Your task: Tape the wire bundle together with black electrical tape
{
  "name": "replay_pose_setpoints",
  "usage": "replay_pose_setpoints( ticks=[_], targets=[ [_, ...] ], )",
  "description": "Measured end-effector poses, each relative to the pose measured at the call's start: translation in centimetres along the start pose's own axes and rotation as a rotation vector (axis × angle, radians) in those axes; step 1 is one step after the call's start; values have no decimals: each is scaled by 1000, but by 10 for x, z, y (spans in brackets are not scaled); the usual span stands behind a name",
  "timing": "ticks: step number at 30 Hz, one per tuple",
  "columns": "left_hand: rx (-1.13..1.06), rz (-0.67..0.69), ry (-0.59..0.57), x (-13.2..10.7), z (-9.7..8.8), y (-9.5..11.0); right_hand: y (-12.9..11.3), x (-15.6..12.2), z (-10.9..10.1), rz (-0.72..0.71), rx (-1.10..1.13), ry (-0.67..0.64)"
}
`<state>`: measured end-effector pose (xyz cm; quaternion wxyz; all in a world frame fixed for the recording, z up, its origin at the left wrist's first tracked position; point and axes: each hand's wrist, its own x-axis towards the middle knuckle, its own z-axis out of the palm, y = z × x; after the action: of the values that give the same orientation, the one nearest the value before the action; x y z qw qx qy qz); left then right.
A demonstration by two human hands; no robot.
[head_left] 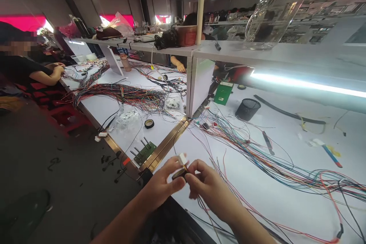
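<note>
My left hand (164,179) is closed, its thumb and fingers around a small dark roll of tape (179,174). Just above that roll, a white plastic connector (182,159) stands at my left fingertips with short wires leaving its lower end. My right hand (207,185) pinches at those wires beside the roll; its fingertips partly hide them. Below the right hand a thin bundle of wires (204,206) trails over the table's front edge. Both hands are close together above the white table (274,202).
Long coloured wires (257,152) stretch across the right table near a black mesh cup (248,109), tweezers (268,143) and a green box (223,93). On the left are a pegged green board (143,153), another tape roll (149,123) and a large wire harness (122,95). Co-workers sit beyond.
</note>
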<state>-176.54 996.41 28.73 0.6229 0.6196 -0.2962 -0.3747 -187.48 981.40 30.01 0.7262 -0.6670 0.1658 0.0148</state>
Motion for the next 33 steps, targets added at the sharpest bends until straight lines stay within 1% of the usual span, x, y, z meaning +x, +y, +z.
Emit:
replay_pose_setpoints(
  ticks=[1,2,3,6,9,11,13,14,16,17,19,21,22,24,26,27,28,29,30,31,33],
  targets=[
    [4,0,-41,-1,-1,4,0,0,3,0,34,-29],
    [-4,-9,-55,-2,-1,6,1,1,7,-12,34,-34],
    [-28,-20,-42,-2,-1,8,2,2,9,-32,5,-23],
    [-207,-41,68,-2,0,6,2,3,15,-85,-142,18],
    [-385,-20,233,0,-5,6,4,-1,18,-81,-311,2],
    [-396,4,311,2,-12,8,14,-8,16,-92,-461,-26],
    [-368,0,314,3,-20,10,33,-17,6,-131,-621,-24],
    [-364,-11,312,3,-22,10,46,-22,-3,-149,-700,-5],
    [-393,-40,347,5,-27,7,75,-33,-29,-148,-874,68],
    [-424,-58,385,7,-28,4,89,-38,-46,-129,-952,100],
    [-493,-77,478,10,-31,0,115,-48,-81,-130,-1060,113],
    [-547,-89,541,13,-34,-2,133,-55,-116,-115,-1132,144],
    [-557,-109,535,14,-36,-2,140,-58,-131,-98,-1165,167],
    [-553,-185,451,12,-38,1,148,-61,-154,-64,-1228,209],
    [-536,-257,345,7,-38,5,146,-61,-165,-51,-1292,256],
    [-533,-279,315,4,-37,6,141,-59,-164,-67,-1320,294],
    [-534,-292,307,1,-35,7,132,-56,-160,-111,-1337,325],
    [-542,-302,315,-1,-32,7,120,-53,-150,-174,-1342,362],
    [-558,-315,331,-2,-29,7,105,-49,-136,-277,-1318,359],
    [-579,-332,349,-3,-24,6,89,-44,-117,-388,-1269,308],
    [-622,-350,372,-3,-14,2,57,-33,-72,-525,-1147,230]
  ],
)
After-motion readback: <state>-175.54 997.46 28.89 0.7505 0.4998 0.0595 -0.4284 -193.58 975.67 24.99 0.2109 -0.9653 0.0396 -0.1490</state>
